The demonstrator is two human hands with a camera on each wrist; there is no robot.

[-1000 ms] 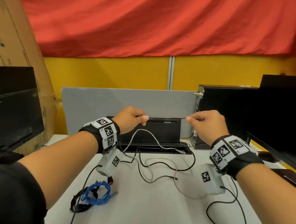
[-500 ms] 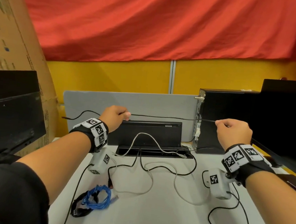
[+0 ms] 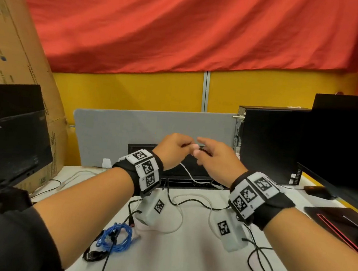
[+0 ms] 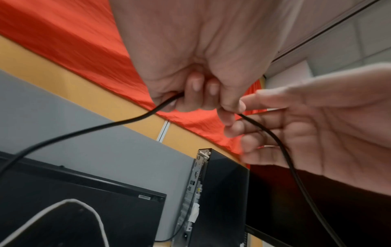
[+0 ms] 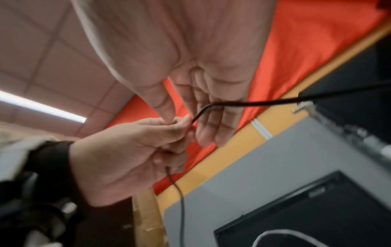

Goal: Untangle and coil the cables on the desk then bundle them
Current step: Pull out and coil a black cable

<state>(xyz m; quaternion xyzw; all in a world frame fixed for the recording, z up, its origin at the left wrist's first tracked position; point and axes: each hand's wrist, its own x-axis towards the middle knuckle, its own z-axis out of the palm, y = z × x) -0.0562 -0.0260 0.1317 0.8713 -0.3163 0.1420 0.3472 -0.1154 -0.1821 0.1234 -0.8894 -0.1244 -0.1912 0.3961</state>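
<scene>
Progress: early, by my reading — one cable dealt with, the rest still loose. Blue cable point(image 3: 115, 237) lies coiled on the surface point(image 3: 183, 264), below and to the near side of the left hand point(image 3: 173, 149), with a black connector end beside it; whether it is tied I cannot tell. Black cable point(image 4: 281, 145) is the one in work: left hand clenched on it, fingers curled round the strand, which runs out of the fist both ways. Right hand point(image 3: 212, 158) is just beside the left, fingertips touching it; fingers point(image 5: 213, 120) nearly straight, cable draped across them, not pinched. Looks like the first loop being laid into the left fist. White cable point(image 3: 178, 220) sprawls on the surface under both wrists, crossing a black run. Another black loop point(image 3: 257, 263) trails below the right wrist. Remaining, I judge: finish coiling the black, free and coil the white, then bundle all
</scene>
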